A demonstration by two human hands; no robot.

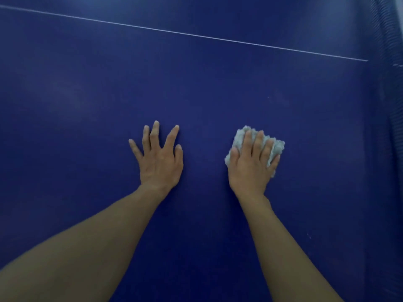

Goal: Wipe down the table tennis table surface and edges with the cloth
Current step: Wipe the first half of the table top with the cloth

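Cloth (277, 147) under R hand (250, 167), blue table (196, 88)

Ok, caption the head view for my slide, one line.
Right hand presses a grey cloth on the blue table tennis table; left hand rests flat alongside.

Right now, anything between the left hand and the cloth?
Nothing; head view shows only bare blue table between left hand and the cloth under the right hand.

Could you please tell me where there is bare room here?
Blue tabletop is bare from the thin white line down to the left hand, and leftward. Crowded where the right hand presses the fluffy grey cloth.
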